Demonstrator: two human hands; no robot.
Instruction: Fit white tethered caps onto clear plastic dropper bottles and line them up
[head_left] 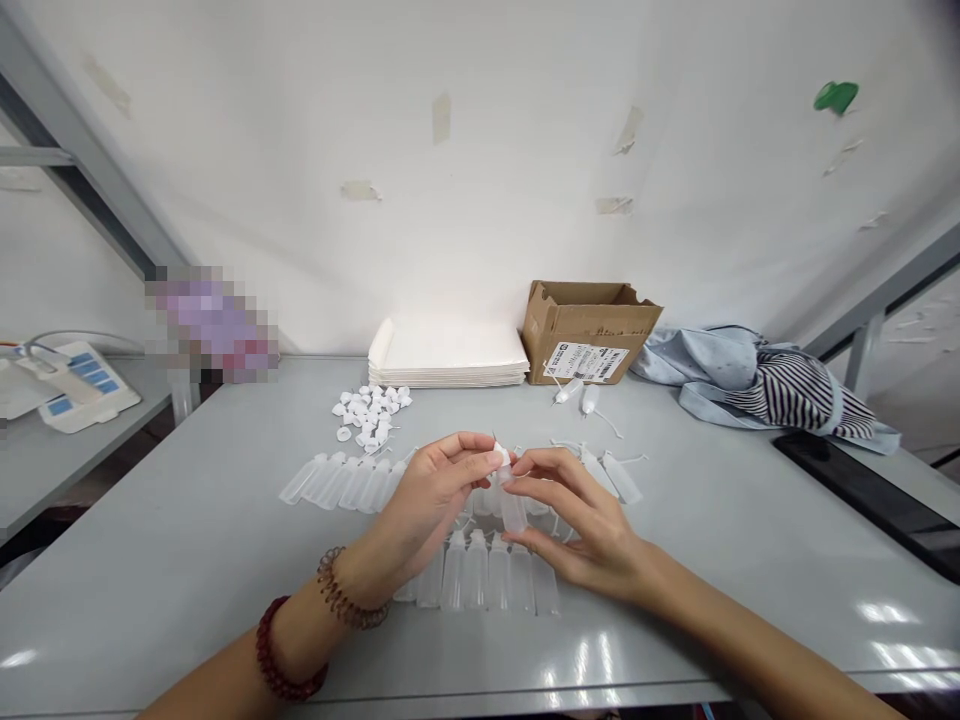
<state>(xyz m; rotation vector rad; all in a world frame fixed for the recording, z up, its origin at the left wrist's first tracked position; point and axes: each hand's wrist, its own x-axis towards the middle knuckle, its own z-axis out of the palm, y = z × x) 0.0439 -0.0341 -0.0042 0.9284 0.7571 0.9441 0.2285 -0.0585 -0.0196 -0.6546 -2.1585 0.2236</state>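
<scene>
- While the head camera looked down at the grey table (187, 540), both hands met above its middle, just over a row of clear plastic squeeze bottles (487, 578) lying side by side.
- The right hand (581, 520) grasped one small clear bottle (514, 510) upright, fingers wrapped around its body.
- The left hand (435, 490) pinched the white tip cap (501, 455) on that bottle's neck between thumb and fingertips; whether the cap was fully seated could not be told.
- A second row of bottles (337, 482) lay to the left of the hands, and beyond it a heap of loose white caps (370, 412).
- Capped bottles with thin needle tips (611, 472) lay just right of the hands; two more (577, 393) lay near a brown cardboard box (585, 330).
- A stack of white sheets (448, 355) sat beside the box, against the white wall.
- A bundle of blue and striped cloth (757, 385) lay at the far right.
</scene>
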